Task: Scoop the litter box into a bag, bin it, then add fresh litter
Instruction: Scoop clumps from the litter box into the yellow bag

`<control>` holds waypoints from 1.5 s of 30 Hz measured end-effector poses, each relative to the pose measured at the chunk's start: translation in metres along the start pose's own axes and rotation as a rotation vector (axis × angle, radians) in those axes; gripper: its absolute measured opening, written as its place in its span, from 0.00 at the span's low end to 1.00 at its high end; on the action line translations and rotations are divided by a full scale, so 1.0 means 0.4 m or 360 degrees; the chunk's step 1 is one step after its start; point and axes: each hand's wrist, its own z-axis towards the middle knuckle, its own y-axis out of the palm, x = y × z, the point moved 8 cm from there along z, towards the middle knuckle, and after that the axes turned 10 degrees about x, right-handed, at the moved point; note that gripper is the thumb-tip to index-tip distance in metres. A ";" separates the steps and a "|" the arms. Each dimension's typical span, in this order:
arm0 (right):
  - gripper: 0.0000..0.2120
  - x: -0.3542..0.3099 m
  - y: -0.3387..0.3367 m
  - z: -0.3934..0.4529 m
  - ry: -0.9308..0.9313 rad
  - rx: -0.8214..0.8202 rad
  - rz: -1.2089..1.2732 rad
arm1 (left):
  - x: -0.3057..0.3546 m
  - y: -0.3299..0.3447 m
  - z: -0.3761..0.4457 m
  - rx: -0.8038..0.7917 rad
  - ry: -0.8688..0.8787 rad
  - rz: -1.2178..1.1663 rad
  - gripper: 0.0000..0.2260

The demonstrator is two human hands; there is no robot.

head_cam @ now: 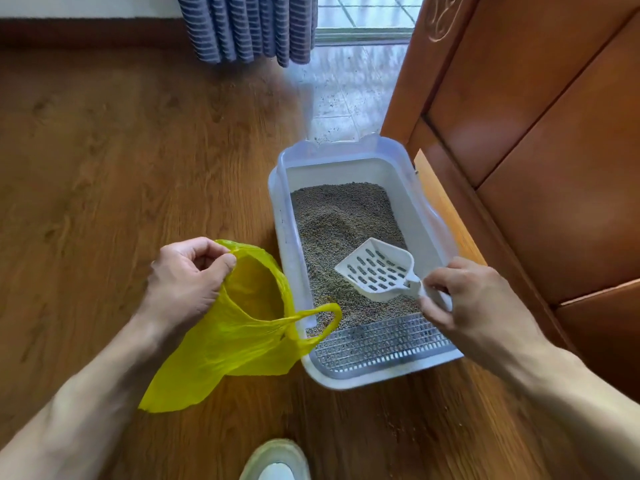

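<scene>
Right hand [460,299], fingers pinching my empty scoop [377,271] by its handle over the litter box [346,161]; blade points upper left toward yellow bag [242,327], mouth gripped open by left hand [187,275].

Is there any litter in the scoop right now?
No, the scoop held by the right hand is bare, its slots showing only the litter below.
</scene>
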 end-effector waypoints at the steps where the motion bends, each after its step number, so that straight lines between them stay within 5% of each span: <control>1: 0.10 0.009 0.009 0.000 0.0023 -0.0038 -0.0054 | 0.000 0.003 0.000 -0.0003 0.0005 -0.0001 0.04; 7: 0.11 0.021 0.062 0.005 0.0031 -0.0228 -0.0237 | -0.014 0.013 0.000 -0.0021 0.0022 -0.0008 0.04; 32: 0.08 -0.231 0.182 0.263 -0.0540 -0.0228 -0.0444 | -0.061 0.027 0.049 -0.0143 -0.0074 -0.0150 0.05; 45: 0.11 -0.072 0.250 0.219 -0.0436 0.0015 -0.0217 | -0.076 0.040 0.049 -0.0149 -0.0068 -0.0106 0.03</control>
